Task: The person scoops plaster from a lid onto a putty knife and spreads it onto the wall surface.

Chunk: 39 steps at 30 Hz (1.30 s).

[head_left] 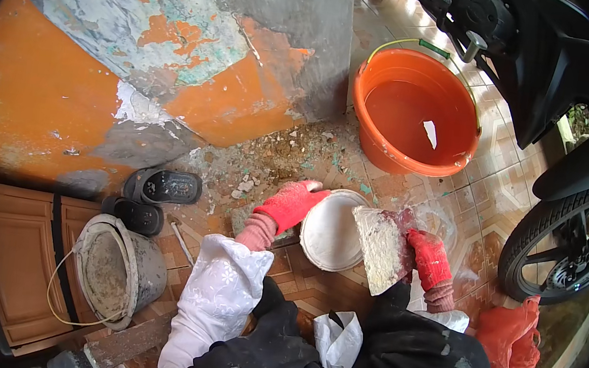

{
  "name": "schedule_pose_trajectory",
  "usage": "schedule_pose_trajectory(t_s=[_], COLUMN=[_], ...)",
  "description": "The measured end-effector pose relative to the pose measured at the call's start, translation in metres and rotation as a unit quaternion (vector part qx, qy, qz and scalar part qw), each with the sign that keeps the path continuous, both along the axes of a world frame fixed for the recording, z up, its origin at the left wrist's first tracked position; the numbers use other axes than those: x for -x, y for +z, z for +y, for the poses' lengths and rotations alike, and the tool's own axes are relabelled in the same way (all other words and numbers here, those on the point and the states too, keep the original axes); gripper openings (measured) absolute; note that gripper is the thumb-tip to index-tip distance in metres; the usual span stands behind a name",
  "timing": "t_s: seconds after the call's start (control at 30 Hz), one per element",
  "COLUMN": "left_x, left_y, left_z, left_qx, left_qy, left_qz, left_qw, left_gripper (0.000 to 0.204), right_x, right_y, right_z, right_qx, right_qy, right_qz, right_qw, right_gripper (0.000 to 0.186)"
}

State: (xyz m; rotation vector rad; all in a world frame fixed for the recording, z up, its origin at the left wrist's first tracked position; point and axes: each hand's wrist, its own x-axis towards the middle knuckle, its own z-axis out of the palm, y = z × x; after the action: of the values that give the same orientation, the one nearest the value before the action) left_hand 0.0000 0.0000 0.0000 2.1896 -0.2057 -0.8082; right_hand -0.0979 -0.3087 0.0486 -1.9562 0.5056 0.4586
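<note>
Between left hand [290, 207] and right hand [428, 259], white tub [333, 231], left gripping its rim, right grasping plaster-caked board [377, 249].

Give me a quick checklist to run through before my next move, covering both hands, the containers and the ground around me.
1. Right hand holding the flat tool: ok, its face is coated in pale material.
2. Left hand at the rim of the white container: ok; how firm the hold is, cannot tell.
3. Amount inside the white container: cannot tell, its depth is unclear.
4. Orange bucket upright: ok.
5. Orange bucket free of scraps: not ok, a white scrap shows inside.
6. Ground by the wall free of rubble: not ok, loose bits lie along its foot.
</note>
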Motion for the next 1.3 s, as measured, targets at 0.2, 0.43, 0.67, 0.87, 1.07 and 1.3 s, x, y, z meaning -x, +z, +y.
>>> schedule_pose_trajectory(t_s=[0.2,0.43,0.67,0.87,1.07,1.3], left_x=[-0.009,0.028,0.104,0.113,0.101,0.076], left_y=[0.015,0.014,0.003,-0.045,-0.048,-0.030], left_z=[-0.002,-0.019,-0.064,-0.055,-0.062,-0.077], left_qx=[0.048,-0.165,-0.132,-0.070,-0.036,-0.016], left_qy=[0.126,0.147,0.277,0.369,0.325,0.290], left_qz=[0.122,-0.120,-0.067,0.022,0.063,0.018], left_qw=[0.983,0.968,0.949,0.926,0.943,0.957], left_gripper=[0.063,0.059,0.076,0.069,0.048,0.053], right_x=[0.015,0.030,0.046,0.047,0.045,0.030], right_y=[-0.012,-0.031,-0.042,-0.052,-0.058,-0.064], right_z=[-0.014,-0.028,-0.039,-0.038,-0.038,-0.030], right_qx=[0.012,-0.016,-0.027,-0.026,0.084,0.173], right_qy=[-0.005,-0.101,-0.127,-0.108,-0.070,-0.036], right_qz=[-0.020,0.025,0.044,0.061,0.051,0.077], right_qw=[1.000,0.994,0.991,0.992,0.993,0.981], right_gripper=[0.039,0.038,0.042,0.042,0.044,0.048])
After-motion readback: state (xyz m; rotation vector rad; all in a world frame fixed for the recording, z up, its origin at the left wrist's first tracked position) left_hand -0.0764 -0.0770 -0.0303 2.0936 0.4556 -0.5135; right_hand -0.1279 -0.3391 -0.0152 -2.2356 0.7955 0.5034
